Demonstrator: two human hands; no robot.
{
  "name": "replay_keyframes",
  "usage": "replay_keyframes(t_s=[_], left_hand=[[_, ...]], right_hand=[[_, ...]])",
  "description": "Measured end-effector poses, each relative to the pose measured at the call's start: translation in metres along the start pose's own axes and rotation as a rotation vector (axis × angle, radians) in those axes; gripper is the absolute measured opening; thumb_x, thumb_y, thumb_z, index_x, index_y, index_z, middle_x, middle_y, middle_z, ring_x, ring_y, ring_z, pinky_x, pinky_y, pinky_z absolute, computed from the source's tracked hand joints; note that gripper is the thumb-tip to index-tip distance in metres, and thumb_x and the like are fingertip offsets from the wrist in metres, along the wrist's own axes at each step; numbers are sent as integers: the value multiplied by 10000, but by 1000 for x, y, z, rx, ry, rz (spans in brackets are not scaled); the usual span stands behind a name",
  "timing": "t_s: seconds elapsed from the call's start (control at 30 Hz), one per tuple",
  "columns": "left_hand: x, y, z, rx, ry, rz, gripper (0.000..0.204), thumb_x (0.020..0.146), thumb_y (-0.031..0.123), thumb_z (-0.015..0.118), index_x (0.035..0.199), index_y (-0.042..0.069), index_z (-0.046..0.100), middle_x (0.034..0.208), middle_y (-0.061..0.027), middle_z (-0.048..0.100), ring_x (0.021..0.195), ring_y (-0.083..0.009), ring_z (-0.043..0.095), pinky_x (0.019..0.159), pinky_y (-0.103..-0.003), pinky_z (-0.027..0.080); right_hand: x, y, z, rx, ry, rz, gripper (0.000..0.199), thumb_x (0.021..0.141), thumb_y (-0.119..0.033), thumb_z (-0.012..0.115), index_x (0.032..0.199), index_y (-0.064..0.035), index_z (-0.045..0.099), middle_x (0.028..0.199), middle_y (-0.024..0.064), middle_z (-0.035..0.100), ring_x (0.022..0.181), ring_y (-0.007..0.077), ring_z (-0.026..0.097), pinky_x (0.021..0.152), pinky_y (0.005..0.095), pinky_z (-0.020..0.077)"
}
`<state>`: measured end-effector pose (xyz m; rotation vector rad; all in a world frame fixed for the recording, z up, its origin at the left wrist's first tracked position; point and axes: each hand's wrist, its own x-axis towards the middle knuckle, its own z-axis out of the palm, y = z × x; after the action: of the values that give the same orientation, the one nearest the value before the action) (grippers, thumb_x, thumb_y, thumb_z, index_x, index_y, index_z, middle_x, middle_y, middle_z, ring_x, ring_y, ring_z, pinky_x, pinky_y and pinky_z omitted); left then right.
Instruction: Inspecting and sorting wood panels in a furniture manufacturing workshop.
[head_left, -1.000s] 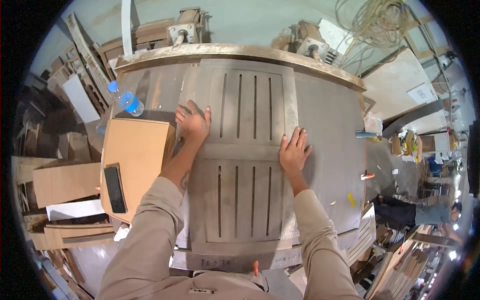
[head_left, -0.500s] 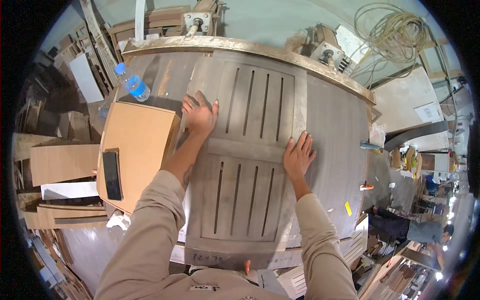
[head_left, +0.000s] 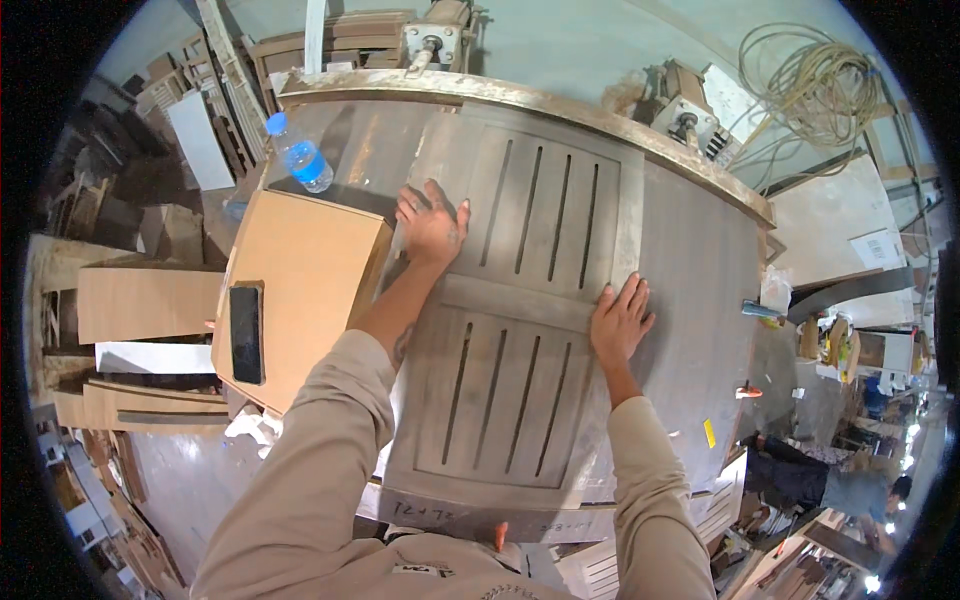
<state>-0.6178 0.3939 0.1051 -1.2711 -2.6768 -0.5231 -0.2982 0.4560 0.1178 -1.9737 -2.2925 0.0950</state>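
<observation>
The left hand (head_left: 432,228) and right hand (head_left: 622,322), both spread, lie on opposite long edges of a grey panel (head_left: 520,303) with 2 rows of 4 slots, flat on the surface (head_left: 700,260). Leftward: cardboard box (head_left: 320,250) bearing a black phone (head_left: 247,333); bottle (head_left: 308,166) beyond.

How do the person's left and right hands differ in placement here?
The left hand sits farther forward than the right hand. The left hand is at the left side of the slotted panel; the right hand is at its right side. Both are bare.
</observation>
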Motion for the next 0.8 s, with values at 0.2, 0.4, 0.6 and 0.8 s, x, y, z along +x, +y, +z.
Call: replay_keyframes(t_s=[0.2,0.4,0.6,0.8], left_hand=[[-8,-25,10,9,-23,53,722,936,502,433,1374,-64,340,1363,-443,263,1278,-543,284,1031,-586,280],[-139,-52,-45,-404,-162,134,676,960,464,420,1389,-50,326,1423,-391,246,1312,-538,265,1090,-582,211],[-338,-63,-120,-472,-336,-52,602,964,358,486,1364,-69,343,1394,-375,321,1325,-479,308,1108,-483,236],[-378,-51,-174,-654,-280,-537,558,973,428,460,1144,-95,549,1249,-330,504,1173,-394,509,969,-419,393]], right_hand=[[-3,-3,2,-1,11,-41,613,1001,-440,306,1481,-69,220,1514,175,269,1421,308,226,1092,616,195],[-3,7,10,67,34,-45,611,994,-450,312,1479,-83,249,1523,147,269,1422,283,233,1082,638,169],[-4,82,33,582,-71,-134,508,998,-280,351,1453,-57,321,1516,141,300,1391,318,281,1127,481,214],[-235,134,-24,639,-214,-218,607,880,24,431,1464,-30,275,1457,206,363,1331,377,361,1108,450,279]])
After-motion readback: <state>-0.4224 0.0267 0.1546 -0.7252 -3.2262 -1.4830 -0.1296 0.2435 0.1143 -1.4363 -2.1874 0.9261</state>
